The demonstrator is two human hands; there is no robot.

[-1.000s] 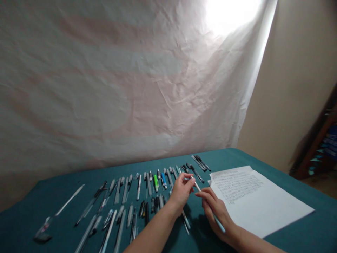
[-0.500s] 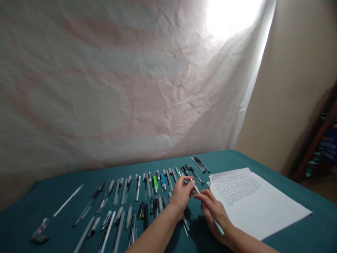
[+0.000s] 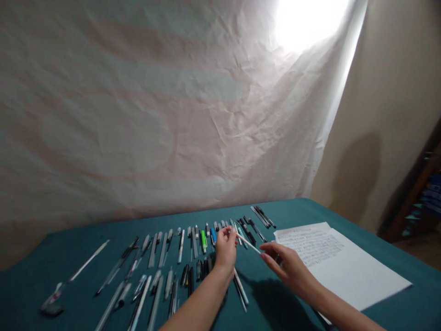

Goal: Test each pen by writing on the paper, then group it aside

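A slim white pen [image 3: 248,243] slants in the air between my two hands. My left hand [image 3: 226,250] pinches its upper left end with thumb and fingers. My right hand [image 3: 287,265] has its thumb and index fingertips at the pen's lower right end, its other fingers loosely curled. Below my left wrist two slim pens [image 3: 241,287] lie on the cloth. Behind my left hand are a bright green highlighter [image 3: 203,242] and a partly hidden blue one [image 3: 213,236].
Rows of pens and caps lie on the green tablecloth [image 3: 79,243] to the left. Several dark pens [image 3: 255,228] lie farther back. Handwritten paper sheets [image 3: 358,271] rest at the right. A pale sheet [image 3: 138,115] hangs behind the table.
My left hand has moved left with the pen. My right hand's grip has shifted from around the pen's body to its end, and the turquoise part below the palm no longer shows.
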